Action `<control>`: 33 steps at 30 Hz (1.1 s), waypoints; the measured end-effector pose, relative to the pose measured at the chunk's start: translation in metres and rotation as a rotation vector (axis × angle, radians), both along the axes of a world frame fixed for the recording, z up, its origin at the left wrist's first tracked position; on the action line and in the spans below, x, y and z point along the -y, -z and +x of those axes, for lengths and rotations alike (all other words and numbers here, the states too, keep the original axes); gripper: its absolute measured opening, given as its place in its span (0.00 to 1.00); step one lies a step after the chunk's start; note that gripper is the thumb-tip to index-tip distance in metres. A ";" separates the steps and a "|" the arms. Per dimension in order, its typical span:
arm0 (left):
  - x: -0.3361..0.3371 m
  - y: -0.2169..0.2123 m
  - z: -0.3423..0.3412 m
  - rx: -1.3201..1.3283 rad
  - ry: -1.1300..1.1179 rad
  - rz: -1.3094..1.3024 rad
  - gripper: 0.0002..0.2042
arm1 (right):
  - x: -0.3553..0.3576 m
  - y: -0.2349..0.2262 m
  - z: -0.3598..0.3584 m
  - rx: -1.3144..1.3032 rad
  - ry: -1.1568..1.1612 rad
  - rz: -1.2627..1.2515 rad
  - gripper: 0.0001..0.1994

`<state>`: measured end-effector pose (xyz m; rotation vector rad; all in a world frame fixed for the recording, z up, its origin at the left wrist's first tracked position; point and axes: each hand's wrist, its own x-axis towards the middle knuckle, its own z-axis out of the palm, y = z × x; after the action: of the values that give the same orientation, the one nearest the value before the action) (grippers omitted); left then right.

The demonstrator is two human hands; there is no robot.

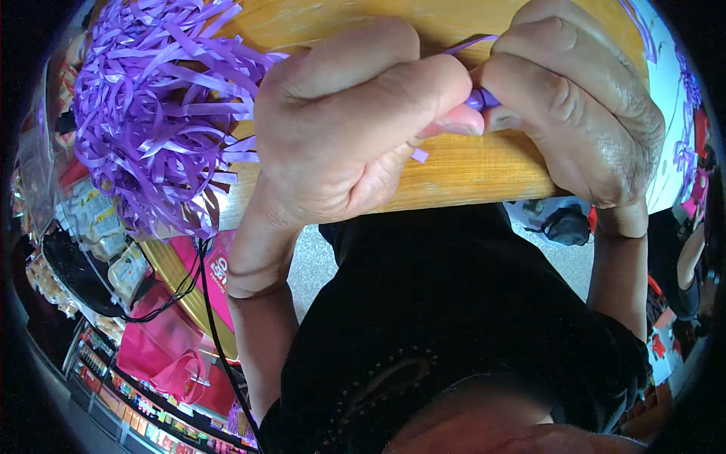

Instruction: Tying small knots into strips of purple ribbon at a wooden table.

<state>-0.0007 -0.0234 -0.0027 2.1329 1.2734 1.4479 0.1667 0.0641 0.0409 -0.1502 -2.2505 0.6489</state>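
The person's left hand [348, 129] and right hand [575, 113] meet close together over a wooden table [469, 170], and between them sits a small purple piece [481, 99], which looks like a short plastic tube or bead. It lies just at the tip of the left thumb, toward the right hand, and both hands touch it, so neither hand is clearly nearer. The left hand is closed narrow, thumb pressed along the forefinger, pinching the piece. The right hand is curled into a loose fist against the other end; its fingertips are hidden, so I cannot tell exactly how it grips. A thin purple ribbon strip [470, 44] runs up and away from the piece between the two hands, and its long axis goes slanted toward the far side of the table.

To the outer side of the left hand, just beside its knuckles, lies a big fluffy bunch of purple ribbon strips [151, 113], flat, shiny and curling, like a pompom. The table is smooth, yellowish, with visible grain.
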 end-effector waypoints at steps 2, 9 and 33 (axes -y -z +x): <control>-0.001 0.000 -0.002 -0.012 0.039 0.041 0.08 | 0.002 0.002 0.000 -0.042 0.002 -0.115 0.07; -0.006 0.010 0.002 0.053 0.126 0.222 0.09 | -0.004 -0.024 0.013 0.555 0.040 -0.628 0.05; -0.007 0.003 -0.001 -0.165 -0.226 0.201 0.09 | -0.047 0.012 0.025 0.428 -0.334 -0.916 0.17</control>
<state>-0.0015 -0.0159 -0.0061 2.3434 1.5292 1.5755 0.1919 0.1114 0.0293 -0.3911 -2.2014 1.9523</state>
